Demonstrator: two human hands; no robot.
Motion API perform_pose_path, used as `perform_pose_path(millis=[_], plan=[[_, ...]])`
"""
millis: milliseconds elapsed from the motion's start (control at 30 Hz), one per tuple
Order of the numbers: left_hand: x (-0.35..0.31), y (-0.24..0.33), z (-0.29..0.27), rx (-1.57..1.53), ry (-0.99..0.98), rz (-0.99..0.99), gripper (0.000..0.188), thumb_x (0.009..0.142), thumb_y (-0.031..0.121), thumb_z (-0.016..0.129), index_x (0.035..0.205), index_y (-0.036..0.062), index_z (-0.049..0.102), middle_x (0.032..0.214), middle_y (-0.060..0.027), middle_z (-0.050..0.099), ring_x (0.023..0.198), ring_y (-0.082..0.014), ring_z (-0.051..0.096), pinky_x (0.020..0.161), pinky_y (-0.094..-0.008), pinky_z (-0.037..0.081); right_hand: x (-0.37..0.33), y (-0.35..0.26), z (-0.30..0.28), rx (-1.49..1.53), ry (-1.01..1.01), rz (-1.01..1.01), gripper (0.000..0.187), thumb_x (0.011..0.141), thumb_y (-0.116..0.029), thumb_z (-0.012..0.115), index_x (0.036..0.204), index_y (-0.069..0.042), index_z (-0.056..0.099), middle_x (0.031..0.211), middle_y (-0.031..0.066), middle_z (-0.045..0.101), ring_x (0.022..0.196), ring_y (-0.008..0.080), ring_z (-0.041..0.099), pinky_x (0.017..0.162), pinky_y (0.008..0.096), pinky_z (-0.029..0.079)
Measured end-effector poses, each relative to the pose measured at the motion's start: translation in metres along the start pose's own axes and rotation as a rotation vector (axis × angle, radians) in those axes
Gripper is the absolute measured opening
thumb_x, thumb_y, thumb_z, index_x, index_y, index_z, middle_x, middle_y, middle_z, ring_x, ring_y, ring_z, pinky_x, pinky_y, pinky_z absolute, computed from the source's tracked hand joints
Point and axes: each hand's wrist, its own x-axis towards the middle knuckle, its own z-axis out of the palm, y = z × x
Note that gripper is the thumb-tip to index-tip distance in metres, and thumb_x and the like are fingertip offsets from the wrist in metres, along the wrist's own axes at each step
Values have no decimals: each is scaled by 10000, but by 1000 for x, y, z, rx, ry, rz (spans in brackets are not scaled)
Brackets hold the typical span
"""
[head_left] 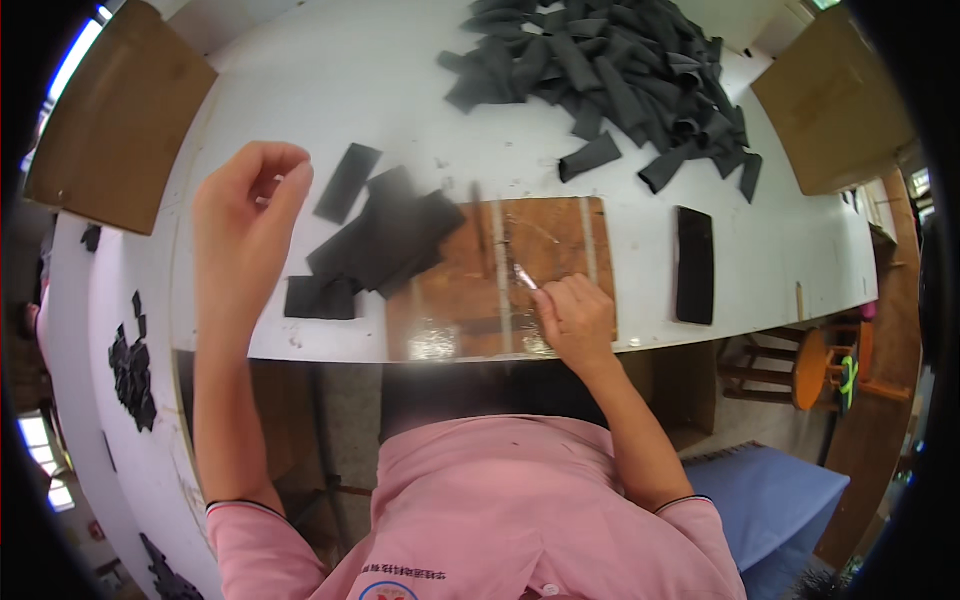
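Observation:
My left hand (252,215) is raised over the white table, left of the dark grey fabric pieces (370,240). Its fingers curl loosely toward the thumb, and nothing shows between them. Part of the fabric stack is blurred, and it overlaps the left side of a worn brown board (550,235). A slim silvery tool (524,276) juts from my right hand (578,315), whose fingers are closed around it above the board. Its exact kind is unclear. One flat grey fabric strip (347,183) lies apart, beyond the stack.
A large heap of dark grey fabric tubes (610,70) covers the far right of the table. Right of the board lies a black phone-like slab (695,265). Cardboard boxes (120,120) flank the table on both sides. A wooden stool (810,368) stands at the right.

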Motion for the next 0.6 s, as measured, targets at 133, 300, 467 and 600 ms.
perform_pose_path(millis=[133, 300, 467, 600], plan=[[28, -134, 3, 267, 21, -256, 277, 749, 191, 574, 915, -29, 591, 810, -189, 615, 766, -277, 605, 684, -335, 466, 8, -11, -2, 18, 2, 1, 134, 724, -84, 617, 659, -47, 506, 597, 76, 481, 554, 250, 482, 485, 355, 386], [32, -176, 58, 679, -92, -302, 343, 700, 245, 619, 865, -50, 562, 824, -221, 597, 806, -335, 582, 707, -398, 454, 9, -11, -2, 1, -3, 28, 133, 734, -83, 614, 658, -41, 513, 589, 76, 476, 541, 252, 478, 477, 348, 383], [30, -177, 51, 367, -19, -320, 243, 694, 185, 614, 768, -44, 582, 721, -196, 600, 735, -319, 585, 653, -385, 456, 8, -12, -1, 10, 14, 41, 131, 731, -75, 613, 653, -39, 514, 582, 75, 470, 529, 250, 472, 467, 349, 378], [9, -123, 27, -451, 55, -401, 105, 740, 17, 607, 818, 6, 538, 668, -23, 565, 624, -60, 522, 535, -198, 409, 6, -12, -2, 5, 6, 48, 134, 725, -72, 617, 649, -38, 512, 578, 77, 468, 527, 253, 470, 466, 351, 376]])
